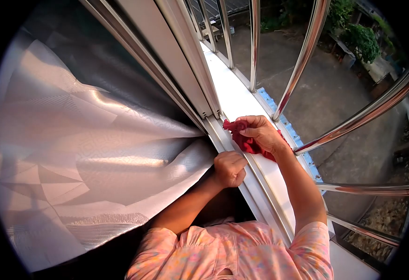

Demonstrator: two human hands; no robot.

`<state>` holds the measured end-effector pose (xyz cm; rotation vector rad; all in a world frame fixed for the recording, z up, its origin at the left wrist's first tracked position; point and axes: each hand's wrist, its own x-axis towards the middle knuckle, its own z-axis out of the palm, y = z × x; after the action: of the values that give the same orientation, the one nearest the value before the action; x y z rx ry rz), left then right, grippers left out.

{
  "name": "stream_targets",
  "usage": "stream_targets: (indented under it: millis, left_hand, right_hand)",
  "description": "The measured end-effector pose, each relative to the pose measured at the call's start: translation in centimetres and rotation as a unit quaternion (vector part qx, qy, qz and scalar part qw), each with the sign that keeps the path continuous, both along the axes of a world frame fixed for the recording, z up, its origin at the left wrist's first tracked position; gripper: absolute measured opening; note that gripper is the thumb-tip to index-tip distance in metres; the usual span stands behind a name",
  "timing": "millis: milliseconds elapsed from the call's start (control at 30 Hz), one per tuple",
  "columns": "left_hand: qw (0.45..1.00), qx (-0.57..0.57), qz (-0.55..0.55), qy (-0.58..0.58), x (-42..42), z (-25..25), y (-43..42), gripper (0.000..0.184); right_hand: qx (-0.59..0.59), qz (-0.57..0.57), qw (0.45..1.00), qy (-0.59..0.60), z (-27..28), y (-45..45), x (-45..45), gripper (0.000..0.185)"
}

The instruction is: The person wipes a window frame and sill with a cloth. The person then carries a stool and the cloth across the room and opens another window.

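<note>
A red cloth [247,143] is pinched between the thumb and fingers of my right hand [259,132], over the white window sill beside the track. Part of the cloth hangs below the hand toward the sill. My left hand [230,169] is closed in a fist and rests on the inner edge of the window track [256,179], a little below and left of the cloth. Whether anything is inside that fist is hidden. The lower corner of the sliding window frame [204,105] stands just above both hands.
A pale patterned curtain [101,154] fills the left side and reaches near my left arm. Curved metal bars [298,60] stand along the outer sill at the right. Beyond them, far below, lie a paved yard [349,121] and green plants [361,42].
</note>
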<state>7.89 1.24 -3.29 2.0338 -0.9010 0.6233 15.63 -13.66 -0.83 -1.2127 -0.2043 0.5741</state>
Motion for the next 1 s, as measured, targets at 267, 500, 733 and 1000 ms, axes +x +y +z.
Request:
stream_targets:
  millis: [267, 500, 733, 1000]
  left_hand:
    - [1.000, 0.017, 0.025, -0.006, -0.2, 0.0, -0.2, 0.008]
    - [0.993, 0.109, 0.034, 0.044, -0.2, 1.6, -0.4, 0.003]
    - [0.949, 0.158, 0.084, 0.260, 1.1, 2.8, -1.6, 0.023]
    - [0.922, 0.000, 0.014, 0.388, 3.8, 2.1, -5.3, 0.026]
  right_hand:
    - [0.290, -0.104, 0.940, 0.145, -0.7, -2.5, -1.8, 0.029]
    - [0.311, -0.147, 0.934, 0.097, 0.9, -4.1, -2.6, 0.024]
    - [0.266, -0.196, 0.944, 0.016, 2.9, -5.3, -3.7, 0.020]
    - [0.163, -0.251, 0.943, -0.147, 8.2, -6.1, -4.9, 0.019]
